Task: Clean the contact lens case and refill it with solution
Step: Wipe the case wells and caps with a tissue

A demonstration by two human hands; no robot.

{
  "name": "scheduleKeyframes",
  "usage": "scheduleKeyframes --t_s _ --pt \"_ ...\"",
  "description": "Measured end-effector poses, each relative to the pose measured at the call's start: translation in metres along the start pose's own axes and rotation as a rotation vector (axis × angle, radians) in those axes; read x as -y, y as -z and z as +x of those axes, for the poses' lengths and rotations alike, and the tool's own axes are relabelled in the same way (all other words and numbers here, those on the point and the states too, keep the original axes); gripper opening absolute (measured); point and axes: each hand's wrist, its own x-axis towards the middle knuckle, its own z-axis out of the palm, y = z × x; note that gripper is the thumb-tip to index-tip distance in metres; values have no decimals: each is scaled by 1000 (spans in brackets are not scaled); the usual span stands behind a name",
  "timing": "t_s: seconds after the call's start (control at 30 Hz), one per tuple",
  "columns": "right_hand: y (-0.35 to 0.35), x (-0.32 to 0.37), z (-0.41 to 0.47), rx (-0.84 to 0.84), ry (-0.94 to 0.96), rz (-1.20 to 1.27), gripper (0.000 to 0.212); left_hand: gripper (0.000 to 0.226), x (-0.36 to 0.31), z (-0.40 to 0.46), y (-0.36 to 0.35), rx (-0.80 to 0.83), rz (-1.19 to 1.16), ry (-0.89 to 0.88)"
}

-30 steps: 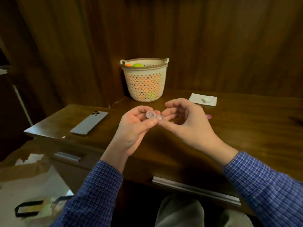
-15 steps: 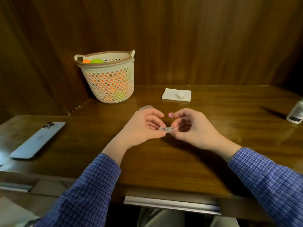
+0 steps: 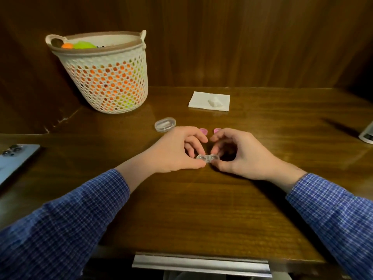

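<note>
Pinching clear lens case (image 3: 207, 158) between left hand (image 3: 174, 151) and right hand (image 3: 240, 153) fingertips, well in front of basket (image 3: 105, 77); two pink caps (image 3: 203, 130) lying just behind.

Both hands are pinching a clear lens case (image 3: 207, 158) over the wooden desk (image 3: 201, 209): the left hand (image 3: 177, 152) is gripping one end, the right hand (image 3: 240, 156) the other. Two pink caps (image 3: 203, 130) are lying just behind.
</note>
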Motion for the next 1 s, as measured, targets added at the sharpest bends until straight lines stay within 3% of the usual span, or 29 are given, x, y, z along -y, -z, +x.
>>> scheduleKeyframes --t_s 0.3,0.5,0.73,0.87,1.0 --pt "11 6 0 39 -66 106 40 52 10 6 -3 21 -24 -34" --pt "48 -17 64 -353 -266 91 9 50 14 11 -6 -27 -54 -26" --pt "52 -76 164 -347 -564 -136 35 53 16 13 -9 -35 -63 -41" --pt "45 -91 185 -293 -613 -224 42 53 19 15 -10 -40 -59 -40" --pt "40 -94 192 -275 -570 -284 35 52 20 15 -10 -38 -45 -45"
